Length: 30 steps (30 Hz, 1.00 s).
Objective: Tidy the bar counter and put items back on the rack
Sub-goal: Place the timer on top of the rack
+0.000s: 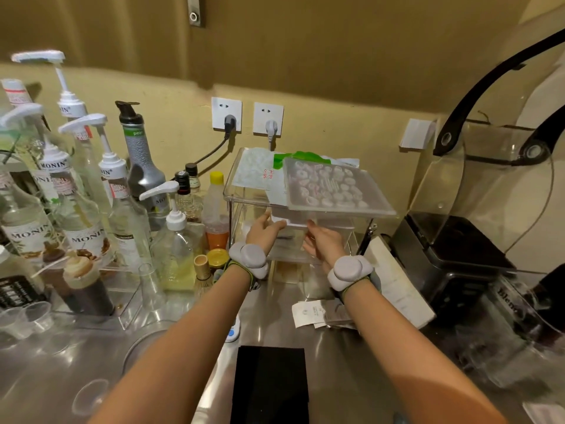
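**Me:** Head view shows both my hands out in front, up at the clear rack by the wall. My left hand has its fingers curled round the edge of a flat white packet. My right hand is under the same stack, fingers reaching up to it. I can't tell how tight that hand holds.

**Friend:** What is in the stack?

**Me:** A see-through bag of little round bits lies on top. A white and green packet lies under it, on the rack's top.

**Friend:** So which job are you doing now?

**Me:** I think I am putting these flat packets back on the rack. They are partly on it, but the front part sticks out past the edge.

**Friend:** What comes next?

**Me:** I guess I should push the stack back till it sits flat, then let go gently. It is slippy and tilted, so it might slide off.

**Friend:** Anything left after that?

**Me:** Yes. Paper slips lie on the shiny counter near my right arm. Syrup bottles stand to the left.
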Tool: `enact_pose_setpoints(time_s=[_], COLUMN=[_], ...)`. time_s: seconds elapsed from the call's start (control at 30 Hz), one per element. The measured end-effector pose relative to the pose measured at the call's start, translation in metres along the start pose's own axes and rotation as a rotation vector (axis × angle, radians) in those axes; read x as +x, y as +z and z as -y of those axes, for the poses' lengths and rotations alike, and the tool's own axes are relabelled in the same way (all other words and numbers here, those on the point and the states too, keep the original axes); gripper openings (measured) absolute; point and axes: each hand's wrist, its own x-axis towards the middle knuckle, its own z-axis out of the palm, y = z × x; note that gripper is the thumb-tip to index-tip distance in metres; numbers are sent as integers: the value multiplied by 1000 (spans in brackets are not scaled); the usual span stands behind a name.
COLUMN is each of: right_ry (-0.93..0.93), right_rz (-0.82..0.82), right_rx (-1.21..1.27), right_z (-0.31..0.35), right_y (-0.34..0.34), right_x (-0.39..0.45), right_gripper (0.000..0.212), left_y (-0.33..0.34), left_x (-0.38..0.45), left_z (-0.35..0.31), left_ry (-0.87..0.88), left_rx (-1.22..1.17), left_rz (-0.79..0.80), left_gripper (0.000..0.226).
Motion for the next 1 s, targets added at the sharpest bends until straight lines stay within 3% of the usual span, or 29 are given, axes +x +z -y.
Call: enact_pose_setpoints(time_s=[0.43, 0.63, 0.83, 1.0], right_ry=[23, 46, 273, 424], right_rz=[49, 7, 102, 262], right_rx=[43, 128, -29, -158], right_z=[-12, -26, -69, -107], right_y=[-6, -11, 1, 16], right_x=[4, -9, -40, -59], right_gripper=[34, 31, 20, 22], left_y=[3, -3, -8, -16], left_x=[10, -3, -33, -49], left_z=[17, 27, 69, 114], left_ry=[15, 18, -82, -195], left_rx=[-57, -141, -66, 27], left_rz=[-3, -278, -254, -275], left_gripper=[61, 57, 23, 30])
